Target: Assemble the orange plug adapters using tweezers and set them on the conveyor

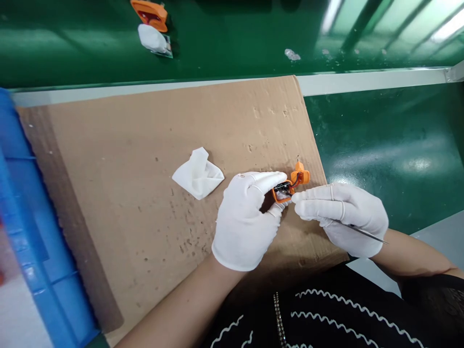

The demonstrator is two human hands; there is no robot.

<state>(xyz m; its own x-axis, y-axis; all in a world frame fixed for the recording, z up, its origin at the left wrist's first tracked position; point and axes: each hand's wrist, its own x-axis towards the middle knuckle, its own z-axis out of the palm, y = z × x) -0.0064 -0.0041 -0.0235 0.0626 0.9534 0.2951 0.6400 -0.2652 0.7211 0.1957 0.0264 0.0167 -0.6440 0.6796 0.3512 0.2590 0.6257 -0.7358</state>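
Observation:
My left hand, in a white glove, holds a small open orange housing between thumb and fingers. Dark electronic parts and something whitish show inside it. Short dark and red wires join the housing to an orange plug piece just beyond it. My right hand, also gloved in white, is closed around a thin metal tool, whose rear end sticks out towards the wrist. The tool's tip is at the housing's opening, partly hidden by the fingers.
A folded white cloth lies on the cardboard sheet left of my hands. A blue crate stands at the left edge. On the green surface beyond are another orange part and a white bundle.

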